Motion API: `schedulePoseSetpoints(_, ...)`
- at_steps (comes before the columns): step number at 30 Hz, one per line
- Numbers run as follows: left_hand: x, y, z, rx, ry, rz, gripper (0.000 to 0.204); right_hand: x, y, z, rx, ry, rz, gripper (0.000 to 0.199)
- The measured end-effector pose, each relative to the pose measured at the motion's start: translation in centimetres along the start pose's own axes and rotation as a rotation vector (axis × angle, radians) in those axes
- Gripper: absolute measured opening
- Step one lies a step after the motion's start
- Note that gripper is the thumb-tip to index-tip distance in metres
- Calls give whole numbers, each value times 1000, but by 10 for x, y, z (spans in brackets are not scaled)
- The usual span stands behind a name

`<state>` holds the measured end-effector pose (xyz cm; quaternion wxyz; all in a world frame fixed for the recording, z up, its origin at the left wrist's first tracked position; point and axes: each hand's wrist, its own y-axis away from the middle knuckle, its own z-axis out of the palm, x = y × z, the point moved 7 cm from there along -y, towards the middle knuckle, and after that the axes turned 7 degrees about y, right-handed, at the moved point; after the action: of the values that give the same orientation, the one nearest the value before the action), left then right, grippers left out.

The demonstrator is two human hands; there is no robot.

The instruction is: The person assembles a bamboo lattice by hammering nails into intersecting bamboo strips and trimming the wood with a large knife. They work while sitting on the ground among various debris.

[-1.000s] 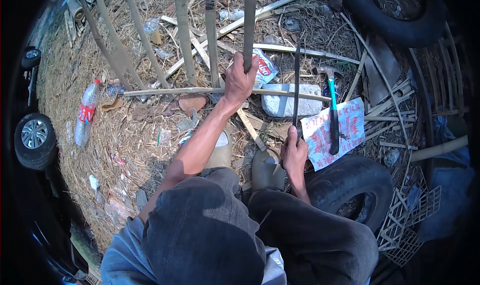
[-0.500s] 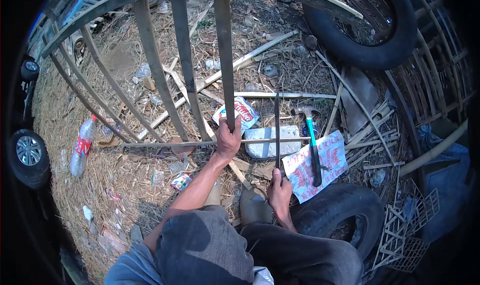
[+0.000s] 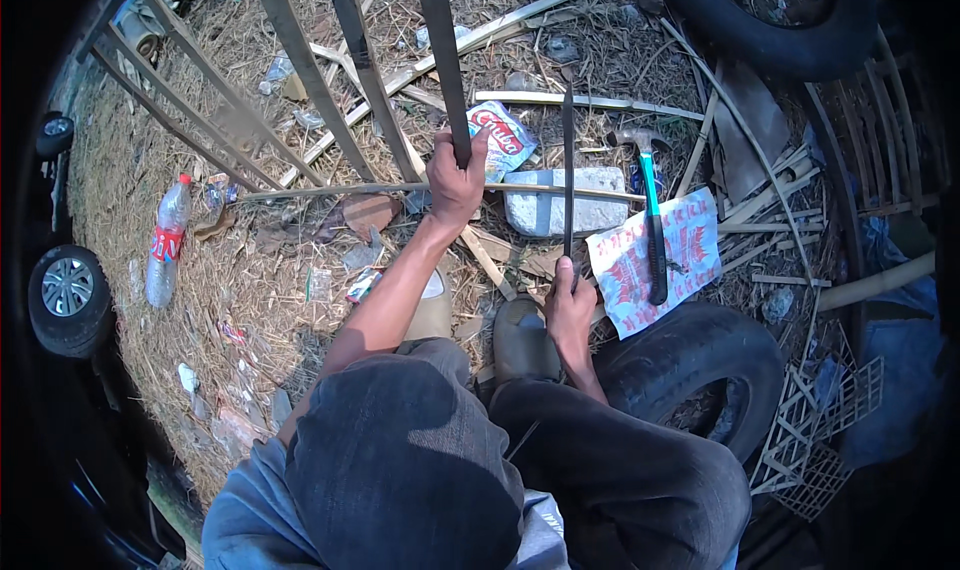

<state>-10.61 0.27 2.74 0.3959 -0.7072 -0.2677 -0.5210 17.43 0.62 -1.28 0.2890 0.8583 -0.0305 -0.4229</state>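
Note:
My left hand [image 3: 458,182] is closed round the lower end of a flat wooden slat [image 3: 438,50], just where it meets a thin crosswise strip [image 3: 335,192]. Several more slats [image 3: 300,65] fan out to the left of it, forming a frame. In my right hand [image 3: 572,315] is a machete [image 3: 569,185], its long dark blade pointing away from me; the fist hides its handle. Between the hands, a pale block [image 3: 601,202] lies on the ground with the strip across it. A hammer [image 3: 654,220] with a teal and black handle rests on a printed paper sheet [image 3: 697,260] to the right.
One tyre [image 3: 640,370] lies by my right knee, another [image 3: 800,55] at the far right. A plastic bottle [image 3: 168,240] stands left on straw-covered ground. Loose wood strips [image 3: 770,195], a plastic packet [image 3: 503,142] and a lattice crate piece [image 3: 850,400] lie about. A car wheel [image 3: 68,300] is at the left edge.
The whole view has shifted, so the ground things appear higher and slightly to the right. Both hands keep their grips, the left on the slat and the right on the machete.

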Motion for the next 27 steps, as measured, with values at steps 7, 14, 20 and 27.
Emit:
schedulePoseSetpoints(7,5,22,-3,-63,-5,-136,29,6,9,5,-44,-53,24,60)
schedulePoseSetpoints(14,3,26,-1,-23,21,-48,33,10,9,3,-6,-22,-32,61)
schedulePoseSetpoints(20,9,37,-28,-134,67,-49,23,24,10,11,-43,-11,-39,57)
schedulePoseSetpoints(27,45,36,-52,-186,-425,154,22,22,4,11,-55,33,-98,56)
